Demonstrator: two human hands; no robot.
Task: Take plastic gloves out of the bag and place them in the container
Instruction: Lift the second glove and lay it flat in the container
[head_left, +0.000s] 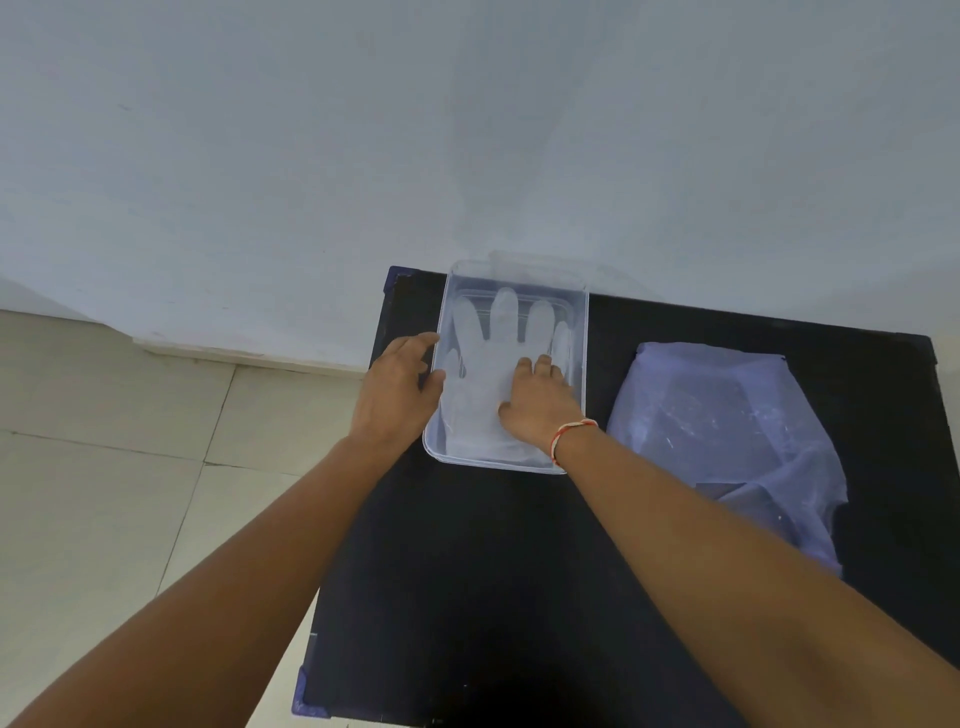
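Both bare forearms are stretched forward from the lower edge of the view. The left hand (397, 387) is held palm down, its fingers (415, 344) extended and slightly spread. The right hand (535, 402) is laid flat, palm down, with its fingers (532, 366) pressed downward. A red-and-white thread band is worn on the right wrist.

Clear glossy plastic container (581, 332), matt black table (493, 571)

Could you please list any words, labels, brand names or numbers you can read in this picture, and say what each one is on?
None: no readable text shows anywhere.
The clear container, the plastic glove in it and the plastic bag on the black table bear no print that I can make out.
The wrist thread is plain.
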